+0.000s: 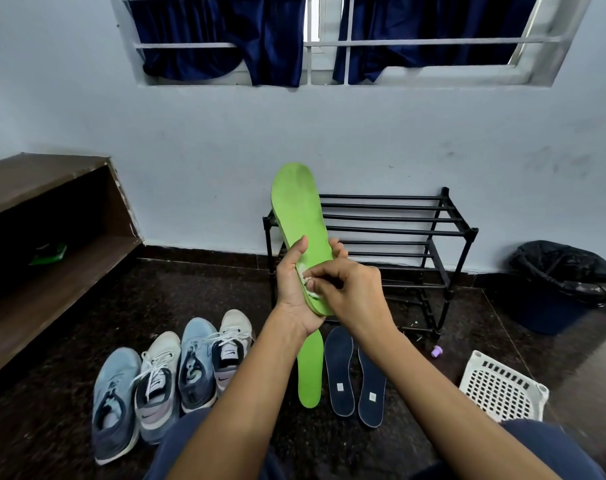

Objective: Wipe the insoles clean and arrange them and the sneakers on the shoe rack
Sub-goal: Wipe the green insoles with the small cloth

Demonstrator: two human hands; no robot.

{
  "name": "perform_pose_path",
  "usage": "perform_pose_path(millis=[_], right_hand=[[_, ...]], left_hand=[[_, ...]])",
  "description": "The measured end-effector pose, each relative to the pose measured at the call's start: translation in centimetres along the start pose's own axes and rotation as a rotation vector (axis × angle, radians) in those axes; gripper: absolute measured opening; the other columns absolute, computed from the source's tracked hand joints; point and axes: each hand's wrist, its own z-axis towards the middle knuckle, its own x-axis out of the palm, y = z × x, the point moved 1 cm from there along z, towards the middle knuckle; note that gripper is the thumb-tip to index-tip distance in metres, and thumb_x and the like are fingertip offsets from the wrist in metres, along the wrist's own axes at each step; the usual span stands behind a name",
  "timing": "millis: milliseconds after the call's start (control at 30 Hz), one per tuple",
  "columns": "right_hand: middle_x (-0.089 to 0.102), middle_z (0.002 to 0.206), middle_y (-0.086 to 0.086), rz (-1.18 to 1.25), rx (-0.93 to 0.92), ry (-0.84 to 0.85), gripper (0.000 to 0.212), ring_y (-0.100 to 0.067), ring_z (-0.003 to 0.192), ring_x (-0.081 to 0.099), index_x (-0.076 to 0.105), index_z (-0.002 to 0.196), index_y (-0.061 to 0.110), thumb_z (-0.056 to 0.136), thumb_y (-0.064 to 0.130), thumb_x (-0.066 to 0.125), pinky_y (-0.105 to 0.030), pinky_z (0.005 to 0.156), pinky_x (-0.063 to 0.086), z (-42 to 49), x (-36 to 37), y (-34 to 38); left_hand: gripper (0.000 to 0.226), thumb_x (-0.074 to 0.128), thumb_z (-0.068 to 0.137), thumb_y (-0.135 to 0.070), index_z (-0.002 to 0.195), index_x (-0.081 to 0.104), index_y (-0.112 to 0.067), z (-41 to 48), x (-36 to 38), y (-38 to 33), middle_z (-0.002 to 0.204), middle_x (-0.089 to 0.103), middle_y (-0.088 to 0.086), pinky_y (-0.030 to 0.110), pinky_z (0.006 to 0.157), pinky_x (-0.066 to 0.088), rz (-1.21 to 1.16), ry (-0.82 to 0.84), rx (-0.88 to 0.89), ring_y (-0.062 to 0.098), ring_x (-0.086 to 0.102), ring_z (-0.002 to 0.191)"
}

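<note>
The left hand grips a green insole near its heel end. The thumb lies on the front face and the fingers curl round from behind. The insole stands almost upright, and its toe end rises above the hand in front of the pale wall. The right hand is just to the right of the left one. It pinches a small white wipe between thumb and fingertips, and the wipe touches the lower part of the insole's face.

Behind both hands, a little to the right, a black shoe rack stands against the wall. Below the hands, on the dark floor, lies a second green insole, partly hidden by the left forearm. To the right of it lie two dark blue insoles side by side. To the left of the left forearm, four sneakers stand in a row with their toes toward the wall, light blue and white-grey in turn.

Far to the right of the right hand is a bin lined with a black bag. Nearer to the person is a white plastic basket, and a small purple cap lies on the floor near it. Far to the left of the left hand stands a brown wooden shelf with a green packet on it.
</note>
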Motion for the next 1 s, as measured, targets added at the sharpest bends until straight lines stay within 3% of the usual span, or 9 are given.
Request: perform_pose_path(millis=[100, 167, 267, 467, 633, 767, 867, 933, 1000], right_hand=[[0.074, 0.091, -0.002, -0.037, 0.049, 0.076, 0.019, -0.005, 0.095, 0.064, 0.077, 0.091, 0.016, 0.075, 0.005, 0.075, -0.002, 0.079, 0.040, 0.1, -0.3, 0.3], [0.074, 0.091, 0.002, -0.052, 0.095, 0.210, 0.022, 0.002, 0.081, 0.061, 0.076, 0.095, 0.021, 0.077, 0.010, 0.075, -0.001, 0.073, 0.040, 0.3, -0.8, 0.5], [0.072, 0.089, 0.005, -0.094, 0.121, 0.337, 0.023, 0.004, 0.076, 0.059, 0.075, 0.098, 0.023, 0.076, 0.013, 0.076, 0.000, 0.072, 0.040, 0.4, -0.9, 0.6], [0.070, 0.075, 0.008, -0.049, 0.066, 0.210, 0.015, 0.013, 0.065, 0.056, 0.076, 0.088, 0.018, 0.073, 0.012, 0.078, -0.004, 0.065, 0.039, 0.3, -0.4, 0.4], [0.064, 0.072, 0.008, -0.127, 0.034, 0.035, 0.013, -0.005, 0.061, 0.057, 0.072, 0.089, 0.014, 0.077, 0.017, 0.074, -0.018, 0.065, 0.045, -0.5, 0.2, -0.6], [0.057, 0.063, 0.011, -0.140, 0.061, 0.136, 0.011, 0.000, 0.052, 0.048, 0.070, 0.089, 0.014, 0.081, 0.021, 0.071, -0.010, 0.056, 0.036, -0.7, 0.1, -0.6], [0.052, 0.055, 0.010, -0.165, 0.087, 0.231, 0.010, -0.001, 0.052, 0.049, 0.064, 0.076, 0.021, 0.082, 0.026, 0.070, -0.013, 0.054, 0.035, -0.6, 0.2, -0.6], [0.058, 0.061, 0.005, -0.197, 0.103, 0.233, 0.015, -0.005, 0.056, 0.052, 0.062, 0.076, 0.018, 0.084, 0.029, 0.067, -0.023, 0.059, 0.042, -0.5, 0.6, -0.6], [0.065, 0.074, -0.002, -0.295, 0.118, 0.201, 0.017, -0.021, 0.070, 0.059, 0.059, 0.084, 0.017, 0.087, 0.033, 0.062, -0.033, 0.065, 0.046, -0.3, 0.9, -0.5]], left_hand=[[0.040, 0.058, 0.076, -0.042, 0.095, 0.063, -0.006, -0.1, 0.0, -0.3, 0.088, 0.065, 0.004, 0.024, 0.073, 0.052, 0.007, 0.011, 0.002, 0.015, 0.061, 0.081], [0.039, 0.058, 0.077, -0.041, 0.095, 0.063, -0.007, -0.1, -0.4, -1.0, 0.086, 0.065, 0.004, 0.025, 0.071, 0.053, 0.001, 0.020, 0.011, 0.015, 0.061, 0.078], [0.040, 0.058, 0.079, -0.041, 0.096, 0.062, -0.005, 0.1, -1.0, -1.7, 0.085, 0.065, 0.005, 0.025, 0.067, 0.054, -0.012, 0.024, 0.038, 0.016, 0.063, 0.072], [0.040, 0.057, 0.079, -0.041, 0.095, 0.062, -0.004, 0.2, -0.8, -1.6, 0.086, 0.064, 0.006, 0.025, 0.066, 0.054, -0.013, 0.011, 0.084, 0.017, 0.062, 0.072], [0.037, 0.060, 0.076, -0.040, 0.079, 0.074, -0.006, 0.0, -0.4, 0.0, 0.089, 0.065, 0.006, 0.025, 0.072, 0.052, 0.050, -0.041, -0.001, 0.016, 0.063, 0.077], [0.042, 0.057, 0.079, -0.043, 0.097, 0.063, -0.005, 0.0, -0.7, -0.8, 0.086, 0.062, 0.006, 0.023, 0.067, 0.053, 0.065, -0.009, 0.015, 0.015, 0.061, 0.071], [0.044, 0.056, 0.080, -0.045, 0.097, 0.060, -0.004, 0.4, -1.2, -1.9, 0.085, 0.060, 0.006, 0.023, 0.062, 0.054, 0.058, 0.006, 0.098, 0.015, 0.061, 0.067], [0.043, 0.055, 0.080, -0.044, 0.097, 0.060, -0.005, 0.5, -1.3, -2.0, 0.085, 0.060, 0.005, 0.023, 0.062, 0.054, 0.059, -0.008, 0.132, 0.014, 0.061, 0.068], [0.040, 0.055, 0.080, -0.042, 0.096, 0.060, -0.006, 0.5, -1.1, -1.3, 0.083, 0.062, 0.004, 0.023, 0.065, 0.052, 0.086, -0.028, 0.146, 0.014, 0.061, 0.070]])
